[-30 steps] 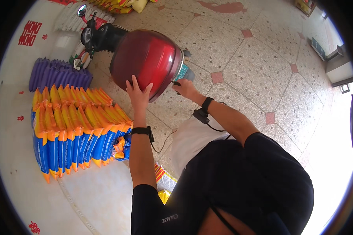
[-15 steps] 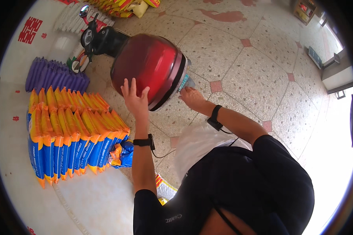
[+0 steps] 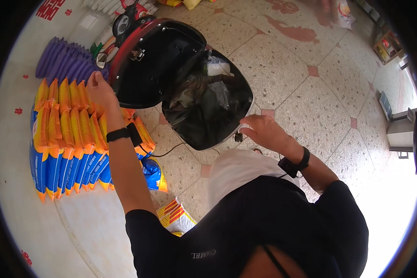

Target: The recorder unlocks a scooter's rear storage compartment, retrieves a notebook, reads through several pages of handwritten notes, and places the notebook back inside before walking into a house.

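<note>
Speckled floor (image 3: 275, 65) with red insets (image 3: 313, 71), pale wall (image 3: 14, 153)

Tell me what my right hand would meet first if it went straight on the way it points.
Probably the rim of the open box: your right hand points left towards it and looks very close, perhaps touching, though depth is hard to judge here.
</note>
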`<move>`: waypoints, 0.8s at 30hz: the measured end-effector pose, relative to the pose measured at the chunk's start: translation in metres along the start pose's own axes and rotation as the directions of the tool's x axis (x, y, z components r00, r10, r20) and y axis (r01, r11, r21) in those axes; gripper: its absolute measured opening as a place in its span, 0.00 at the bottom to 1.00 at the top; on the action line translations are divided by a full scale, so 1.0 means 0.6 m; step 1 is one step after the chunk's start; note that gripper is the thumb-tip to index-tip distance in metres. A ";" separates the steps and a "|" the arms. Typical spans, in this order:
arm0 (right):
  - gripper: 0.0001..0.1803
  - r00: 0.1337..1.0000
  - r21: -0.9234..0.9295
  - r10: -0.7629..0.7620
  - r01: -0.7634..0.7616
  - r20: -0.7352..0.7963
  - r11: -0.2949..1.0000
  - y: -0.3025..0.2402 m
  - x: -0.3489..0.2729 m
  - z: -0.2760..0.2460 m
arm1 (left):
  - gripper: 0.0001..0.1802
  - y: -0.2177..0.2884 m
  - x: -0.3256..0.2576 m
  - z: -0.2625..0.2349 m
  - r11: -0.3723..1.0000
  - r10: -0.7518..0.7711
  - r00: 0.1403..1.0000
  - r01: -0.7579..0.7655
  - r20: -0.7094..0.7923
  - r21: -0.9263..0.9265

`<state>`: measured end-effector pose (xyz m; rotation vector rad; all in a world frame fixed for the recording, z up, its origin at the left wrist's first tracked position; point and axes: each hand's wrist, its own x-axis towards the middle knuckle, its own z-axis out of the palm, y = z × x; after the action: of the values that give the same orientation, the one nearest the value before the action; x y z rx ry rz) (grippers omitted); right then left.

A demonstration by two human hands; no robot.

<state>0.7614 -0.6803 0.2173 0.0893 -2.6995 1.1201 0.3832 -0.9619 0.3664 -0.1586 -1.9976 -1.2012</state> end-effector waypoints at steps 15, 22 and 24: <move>0.55 0.989 -0.267 -0.144 0.146 0.027 0.952 0.074 0.449 0.153 | 0.21 -0.077 -0.079 0.011 0.738 0.667 0.693 -0.665 0.274 -0.114; 0.28 0.884 -0.298 0.169 -0.035 0.435 0.954 0.079 0.416 0.159 | 0.23 -0.243 -0.246 0.097 0.967 0.125 0.459 0.143 0.880 -0.213; 0.23 0.893 -0.210 0.181 -0.101 0.413 0.973 0.051 0.369 0.131 | 0.30 -0.247 -0.271 0.103 0.978 0.192 0.412 -0.009 0.891 -0.206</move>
<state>0.5273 -0.7080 0.1913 0.1244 -3.2396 0.9752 0.3904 -0.9493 0.1384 -1.2776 -2.7195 -1.3347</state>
